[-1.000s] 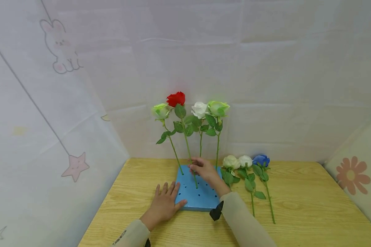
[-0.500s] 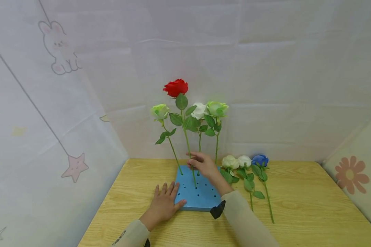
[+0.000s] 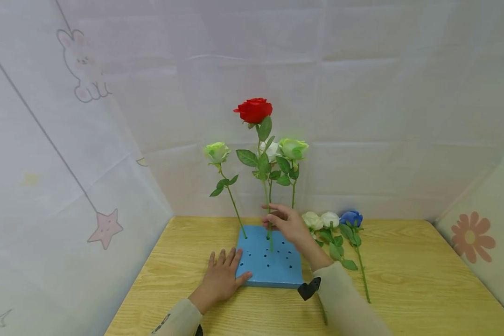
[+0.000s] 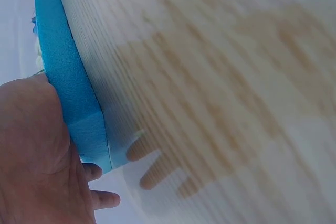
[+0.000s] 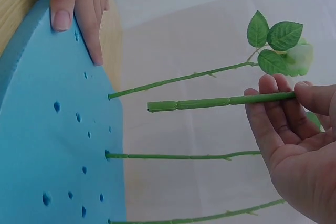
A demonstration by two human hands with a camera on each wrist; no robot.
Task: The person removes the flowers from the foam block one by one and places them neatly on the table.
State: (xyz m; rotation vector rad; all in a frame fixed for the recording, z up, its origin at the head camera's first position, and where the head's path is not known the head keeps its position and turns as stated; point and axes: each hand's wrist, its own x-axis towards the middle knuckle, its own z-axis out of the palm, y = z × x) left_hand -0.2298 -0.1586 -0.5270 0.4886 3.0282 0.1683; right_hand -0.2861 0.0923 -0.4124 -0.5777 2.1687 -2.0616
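My right hand (image 3: 289, 224) pinches the green stem of a red artificial rose (image 3: 254, 111) between thumb and fingers. In the right wrist view, the cut end of that stem (image 5: 205, 103) points at the holed face of a blue foam block (image 3: 256, 273), with a gap between them. My left hand (image 3: 221, 276) lies with spread fingers at the block's left edge, its thumb along the front corner. Standing in the block's holes are a pale green rose (image 3: 216, 153) at left, a white rose (image 3: 273, 152) partly hidden behind the red one's leaves, and another pale green rose (image 3: 293, 149).
Right of the block, a cream rose (image 3: 312, 220), a white rose (image 3: 330, 219) and a blue rose (image 3: 351, 218) lie on the wooden table (image 3: 420, 275). My right forearm covers some of their stems. A pale printed curtain (image 3: 361, 102) hangs behind the table.
The red rose has risen and shifted right in my right hand, its stem end leaving the middle hole where it overlapped the block. My left hand has stayed in place.
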